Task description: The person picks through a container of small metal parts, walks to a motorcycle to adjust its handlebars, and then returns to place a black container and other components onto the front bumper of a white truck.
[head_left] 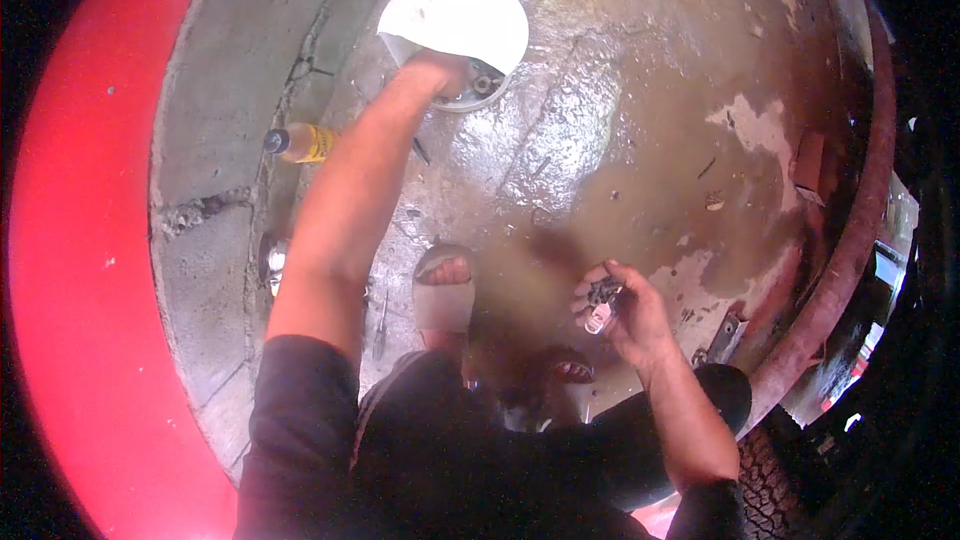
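A cut-open white plastic jug (470, 20) lies on the wet floor at the top, with small round metal parts (484, 83) in its opening. My left hand (440, 72) reaches into that opening; its fingers are hidden inside. Lower right, my right hand (635, 320) is cupped around a small clump of dark parts (604, 292) and a shiny, light-coloured piece (598, 318). What kind these pieces are is too small to tell. The right hand is well apart from the jug, above the floor.
A bottle with a yellow label (305, 143) lies left of my left forearm. A screwdriver-like tool (380, 328) is on the floor near my sandalled foot (443, 285). Muddy water (640, 210) covers the floor. A rusty curved bar (840, 290) and a tyre (770, 475) are at right.
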Motion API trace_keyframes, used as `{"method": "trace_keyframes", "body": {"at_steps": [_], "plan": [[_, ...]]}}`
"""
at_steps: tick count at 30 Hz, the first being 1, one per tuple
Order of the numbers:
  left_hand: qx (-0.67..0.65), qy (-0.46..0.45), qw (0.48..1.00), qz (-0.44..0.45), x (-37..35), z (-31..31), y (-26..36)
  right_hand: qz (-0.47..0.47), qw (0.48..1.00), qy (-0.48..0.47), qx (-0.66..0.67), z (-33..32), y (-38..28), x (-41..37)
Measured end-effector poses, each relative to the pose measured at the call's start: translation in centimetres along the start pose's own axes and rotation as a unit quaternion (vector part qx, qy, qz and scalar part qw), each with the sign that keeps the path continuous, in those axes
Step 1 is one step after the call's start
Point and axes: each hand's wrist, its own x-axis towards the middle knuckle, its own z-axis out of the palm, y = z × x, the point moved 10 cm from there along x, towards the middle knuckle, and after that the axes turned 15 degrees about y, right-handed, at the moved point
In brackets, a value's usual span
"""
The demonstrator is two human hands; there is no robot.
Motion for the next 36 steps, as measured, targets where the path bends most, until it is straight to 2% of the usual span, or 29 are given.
{"method": "trace_keyframes", "body": {"at_steps": [4,5,7,8,15,19,24,27,29,30,31,32,33,34,36], "plan": [[0.049,0.157,0.986,0.026,0.9,-3.5,2.2,-0.002,1.000,-0.017,0.005,0.3,0.0,0.0],[0.049,0.157,0.986,0.026,1.0,-3.0,2.2,0.001,1.000,-0.016,0.008,0.2,0.1,0.1],[-0.084,0.285,0.954,-0.021,0.7,-4.5,1.4,0.005,1.000,-0.014,0.010,0.1,0.2,0.1],[-0.083,0.291,0.953,-0.028,0.6,-4.8,1.4,0.005,1.000,-0.009,0.009,0.0,0.2,0.1],[-0.026,0.149,0.986,-0.066,-0.2,-2.5,1.2,-0.005,1.000,-0.007,0.000,0.1,0.0,0.2],[-0.025,0.103,0.992,-0.066,-0.4,-2.2,1.2,0.002,1.000,-0.005,0.011,0.2,0.1,0.2],[-0.062,0.028,0.996,-0.058,-2.3,-7.3,3.1,0.009,0.997,-0.023,0.071,0.5,0.0,0.8],[-0.141,-0.098,0.983,-0.070,-6.3,-12.2,6.5,0.023,0.993,-0.076,0.088,1.0,0.1,1.2],[-0.270,-0.024,0.962,0.019,-9.8,-17.5,12.5,0.019,0.996,-0.063,0.057,1.0,0.1,1.1],[-0.298,-0.051,0.949,0.094,-11.6,-18.9,16.4,0.014,0.998,-0.046,0.028,0.9,0.2,1.1],[-0.398,-0.102,0.907,0.091,-13.1,-19.8,19.4,0.018,0.998,-0.048,0.022,1.4,0.5,0.8],[-0.493,-0.149,0.853,0.087,-14.3,-20.5,22.1,0.009,0.999,0.009,0.040,0.9,0.4,0.9],[-0.518,-0.025,0.844,0.140,-15.1,-21.9,23.9,-0.002,0.996,0.065,0.056,0.2,0.4,1.0],[-0.532,0.099,0.819,0.191,-16.3,-22.9,24.8,0.000,0.997,0.062,0.049,0.1,0.5,1.0],[-0.512,0.076,0.829,0.211,-16.5,-22.2,26.1,0.020,0.997,-0.055,0.058,1.3,0.6,1.0]]}}
